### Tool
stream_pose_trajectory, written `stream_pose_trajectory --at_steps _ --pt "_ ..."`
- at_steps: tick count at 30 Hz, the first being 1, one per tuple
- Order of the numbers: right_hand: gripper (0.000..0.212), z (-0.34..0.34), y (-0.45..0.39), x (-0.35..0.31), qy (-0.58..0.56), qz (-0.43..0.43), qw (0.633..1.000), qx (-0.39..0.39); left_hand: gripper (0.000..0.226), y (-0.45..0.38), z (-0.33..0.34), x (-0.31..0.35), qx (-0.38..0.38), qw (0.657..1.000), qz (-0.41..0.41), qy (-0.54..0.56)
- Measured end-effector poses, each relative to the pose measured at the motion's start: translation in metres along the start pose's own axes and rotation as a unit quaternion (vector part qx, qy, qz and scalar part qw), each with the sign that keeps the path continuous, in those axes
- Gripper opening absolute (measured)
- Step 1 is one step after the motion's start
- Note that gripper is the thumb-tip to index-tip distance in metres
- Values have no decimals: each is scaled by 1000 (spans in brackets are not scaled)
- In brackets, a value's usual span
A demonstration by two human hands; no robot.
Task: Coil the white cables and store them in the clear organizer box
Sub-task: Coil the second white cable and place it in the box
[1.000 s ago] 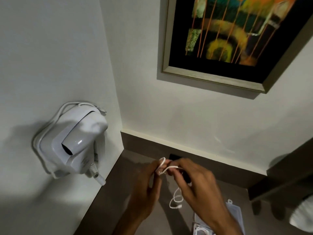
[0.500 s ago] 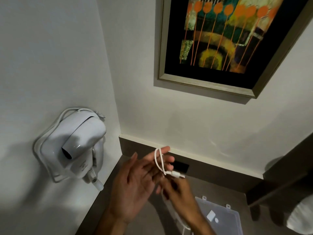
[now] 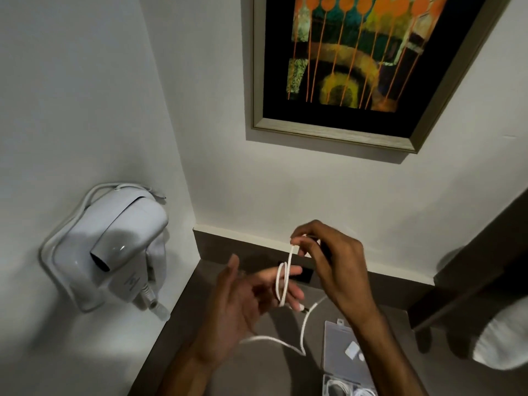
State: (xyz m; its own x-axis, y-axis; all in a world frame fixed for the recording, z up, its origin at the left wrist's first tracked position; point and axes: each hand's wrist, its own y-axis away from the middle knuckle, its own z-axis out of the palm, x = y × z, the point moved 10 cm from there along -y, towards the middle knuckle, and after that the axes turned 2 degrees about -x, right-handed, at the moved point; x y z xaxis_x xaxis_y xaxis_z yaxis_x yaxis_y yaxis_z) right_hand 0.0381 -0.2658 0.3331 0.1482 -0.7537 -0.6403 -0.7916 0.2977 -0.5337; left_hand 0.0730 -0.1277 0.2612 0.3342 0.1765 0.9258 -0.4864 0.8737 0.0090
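A thin white cable (image 3: 283, 284) is looped around the spread fingers of my left hand (image 3: 243, 307), which is raised palm-up above the counter. My right hand (image 3: 331, 261) pinches the cable's upper stretch just above and right of the left fingers. The cable's loose tail (image 3: 303, 330) hangs down in a curve over the counter, a plug end showing near the left fingertips. The clear organizer box (image 3: 340, 347) lies open at the lower right under my right forearm, its lid up, with coiled white cable (image 3: 343, 388) in the lower part.
A white wall-mounted hair dryer (image 3: 120, 247) hangs on the left wall. The grey-brown counter (image 3: 257, 367) fills the corner. A framed painting (image 3: 351, 61) hangs on the back wall. A dark frame edge and a white rolled object (image 3: 503, 335) sit at the right.
My right hand has risen from below the left hand to above it, drawing the cable up and laying another loop over the left fingers. The view has tilted slightly.
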Motion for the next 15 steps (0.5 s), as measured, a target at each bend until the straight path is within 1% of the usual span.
stream_pose_trajectory --at_steps 1,2,3,4,5,6,8,10,12,13,14,15 --pt "20 9 -2 15 -70 29 997 -19 103 1 5 5 -31 999 8 43" --pt "24 21 2 27 -161 68 984 -36 105 1 7 8 -47 994 16 94" --pt "26 36 10 36 -250 106 962 -43 106 -2 8 11 -58 988 24 140" --pt "28 52 23 40 -315 134 938 -45 107 -2 9 16 -75 978 34 192" --pt "26 69 39 41 -343 157 925 -50 107 -3 9 22 -88 966 42 241" --pt "23 84 56 40 -341 180 921 -62 105 -5 5 24 -88 957 45 273" --pt "18 105 89 33 -296 210 926 -105 97 -11 -13 21 -36 962 58 263" --pt "19 101 106 22 -189 184 956 -129 93 -17 -37 19 66 979 76 177" --pt "15 75 103 12 -71 155 979 -112 100 -19 -45 16 124 990 59 44" --pt "18 57 95 7 -28 140 986 -91 100 -19 -49 11 154 987 43 -27" --pt "20 39 85 1 9 111 992 -66 94 -19 -48 6 164 984 32 -69" --pt "18 24 73 -6 38 72 996 -43 86 -20 -42 -2 149 986 17 -77"
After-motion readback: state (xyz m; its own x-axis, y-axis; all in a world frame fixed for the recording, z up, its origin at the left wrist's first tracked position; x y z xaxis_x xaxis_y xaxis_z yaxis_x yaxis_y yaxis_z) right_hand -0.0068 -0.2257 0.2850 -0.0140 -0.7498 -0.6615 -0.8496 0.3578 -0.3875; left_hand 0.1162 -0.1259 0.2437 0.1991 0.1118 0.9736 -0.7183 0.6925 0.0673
